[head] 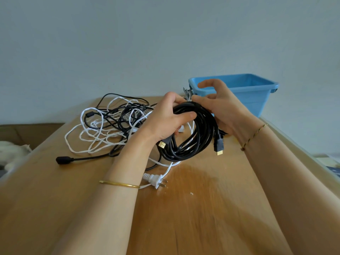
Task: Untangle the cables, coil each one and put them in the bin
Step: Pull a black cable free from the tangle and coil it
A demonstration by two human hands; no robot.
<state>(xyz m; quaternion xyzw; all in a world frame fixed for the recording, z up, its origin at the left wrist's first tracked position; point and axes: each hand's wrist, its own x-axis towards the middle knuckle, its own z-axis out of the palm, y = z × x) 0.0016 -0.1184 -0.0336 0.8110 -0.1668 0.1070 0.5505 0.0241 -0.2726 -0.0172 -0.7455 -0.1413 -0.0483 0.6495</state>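
black hdmi cable [195,138], coiled, is held over the table [202,208]: left hand [165,118] grips its top, right hand [220,107] curls round its side. next, likely, lift it into the blue bin [257,100] behind; the tangle [110,122] is not yet sorted.

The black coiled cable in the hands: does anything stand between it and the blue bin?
Nothing visible does. The left hand and right hand hold the black coil; the blue bin stands just behind the right hand, top open.

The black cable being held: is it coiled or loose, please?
Coiled: the black cable hangs in stacked loops, gripped by the left hand.
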